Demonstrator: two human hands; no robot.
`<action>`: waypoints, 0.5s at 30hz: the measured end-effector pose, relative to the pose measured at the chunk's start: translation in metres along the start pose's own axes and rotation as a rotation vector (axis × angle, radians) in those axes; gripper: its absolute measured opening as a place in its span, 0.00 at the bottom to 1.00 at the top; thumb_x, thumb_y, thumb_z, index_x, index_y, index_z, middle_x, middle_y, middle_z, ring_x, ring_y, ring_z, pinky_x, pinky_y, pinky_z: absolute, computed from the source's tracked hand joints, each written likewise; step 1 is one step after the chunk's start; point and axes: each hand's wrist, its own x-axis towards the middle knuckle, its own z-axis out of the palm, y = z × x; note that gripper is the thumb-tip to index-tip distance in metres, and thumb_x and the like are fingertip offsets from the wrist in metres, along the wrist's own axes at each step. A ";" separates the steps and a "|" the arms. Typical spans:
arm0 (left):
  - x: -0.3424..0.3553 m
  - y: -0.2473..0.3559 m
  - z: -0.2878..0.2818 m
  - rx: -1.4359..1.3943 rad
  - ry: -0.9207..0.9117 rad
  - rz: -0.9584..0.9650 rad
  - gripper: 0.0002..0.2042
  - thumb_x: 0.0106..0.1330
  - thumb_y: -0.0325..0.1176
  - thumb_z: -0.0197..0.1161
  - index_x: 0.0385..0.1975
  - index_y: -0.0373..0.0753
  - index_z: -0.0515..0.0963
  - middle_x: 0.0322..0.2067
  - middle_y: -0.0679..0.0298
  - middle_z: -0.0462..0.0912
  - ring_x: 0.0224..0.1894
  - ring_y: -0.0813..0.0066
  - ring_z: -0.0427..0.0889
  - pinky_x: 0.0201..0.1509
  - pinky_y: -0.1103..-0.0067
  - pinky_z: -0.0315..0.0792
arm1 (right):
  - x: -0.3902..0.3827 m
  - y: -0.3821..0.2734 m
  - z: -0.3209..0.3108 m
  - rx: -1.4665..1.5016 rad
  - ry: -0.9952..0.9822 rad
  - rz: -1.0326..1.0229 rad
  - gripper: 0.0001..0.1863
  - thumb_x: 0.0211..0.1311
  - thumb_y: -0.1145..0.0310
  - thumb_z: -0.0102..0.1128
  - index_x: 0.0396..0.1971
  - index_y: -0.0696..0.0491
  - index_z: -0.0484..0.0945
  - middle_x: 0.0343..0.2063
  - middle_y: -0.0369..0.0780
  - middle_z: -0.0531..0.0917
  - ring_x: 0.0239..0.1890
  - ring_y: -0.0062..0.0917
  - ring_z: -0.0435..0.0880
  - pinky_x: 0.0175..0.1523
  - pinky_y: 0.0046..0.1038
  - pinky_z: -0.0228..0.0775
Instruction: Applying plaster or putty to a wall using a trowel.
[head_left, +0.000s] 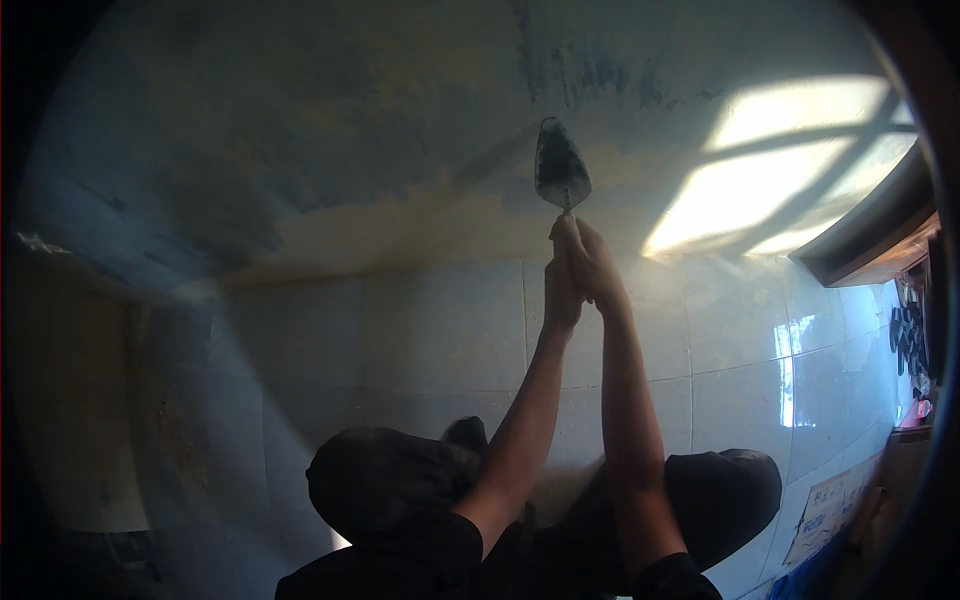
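Note:
A pointed trowel with a dark, worn metal blade is held out in front of me, its tip toward the stained wall. Whether the blade touches the wall, I cannot tell. Both hands are closed together around its handle, which they mostly hide. My left hand grips on the left and slightly lower. Against it, my right hand wraps round from the right side. The wall has patchy grey, blue and tan areas, with dark streaks above the blade.
Pale tiles cover the floor between the wall and my bent, dark-clothed knees. Bright window light falls on the wall at right. A brown wooden piece juts out there. A marked paper sheet lies at the lower right.

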 end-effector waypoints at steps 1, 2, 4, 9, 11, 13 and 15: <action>-0.003 0.000 -0.005 -0.062 0.056 -0.065 0.24 0.73 0.53 0.41 0.40 0.34 0.72 0.20 0.62 0.75 0.20 0.73 0.78 0.19 0.77 0.66 | -0.002 0.004 0.011 -0.022 0.057 -0.093 0.23 0.71 0.52 0.46 0.30 0.59 0.72 0.20 0.41 0.77 0.25 0.26 0.74 0.36 0.31 0.68; 0.003 -0.020 -0.015 -0.067 0.050 -0.058 0.24 0.73 0.53 0.41 0.40 0.34 0.72 0.20 0.62 0.75 0.20 0.73 0.78 0.19 0.77 0.66 | -0.002 0.007 0.017 -0.056 0.039 -0.058 0.22 0.71 0.53 0.46 0.29 0.59 0.72 0.21 0.41 0.77 0.27 0.24 0.75 0.36 0.30 0.68; 0.019 -0.075 -0.038 0.438 0.170 0.381 0.15 0.71 0.42 0.50 0.43 0.35 0.71 0.25 0.55 0.78 0.24 0.60 0.81 0.22 0.70 0.70 | -0.005 0.013 0.037 0.101 0.022 -0.024 0.21 0.70 0.53 0.47 0.28 0.58 0.72 0.21 0.40 0.78 0.27 0.23 0.76 0.36 0.29 0.69; 0.022 -0.081 -0.055 0.853 0.288 0.547 0.14 0.66 0.34 0.55 0.48 0.36 0.68 0.33 0.52 0.79 0.29 0.53 0.82 0.29 0.64 0.75 | -0.007 0.027 0.056 0.103 -0.003 0.010 0.21 0.69 0.53 0.48 0.27 0.58 0.73 0.21 0.39 0.79 0.26 0.22 0.78 0.35 0.29 0.70; 0.027 -0.084 -0.060 1.015 0.448 0.691 0.15 0.65 0.35 0.56 0.48 0.37 0.68 0.31 0.54 0.80 0.29 0.55 0.82 0.30 0.65 0.77 | -0.004 0.023 0.063 0.091 -0.026 0.028 0.22 0.69 0.53 0.48 0.27 0.58 0.73 0.21 0.39 0.79 0.26 0.22 0.78 0.35 0.29 0.70; 0.029 -0.067 -0.053 1.110 0.379 0.638 0.15 0.65 0.36 0.56 0.48 0.38 0.69 0.30 0.55 0.80 0.28 0.55 0.82 0.29 0.65 0.77 | 0.001 0.029 0.054 0.113 0.010 0.012 0.21 0.69 0.53 0.48 0.27 0.58 0.73 0.21 0.39 0.79 0.26 0.23 0.78 0.35 0.30 0.70; 0.030 -0.061 -0.065 1.184 0.338 0.554 0.15 0.65 0.36 0.57 0.48 0.38 0.69 0.29 0.55 0.80 0.28 0.56 0.82 0.29 0.66 0.77 | 0.000 0.024 0.062 0.095 0.006 0.014 0.21 0.69 0.53 0.48 0.27 0.58 0.73 0.21 0.39 0.79 0.26 0.24 0.78 0.36 0.31 0.70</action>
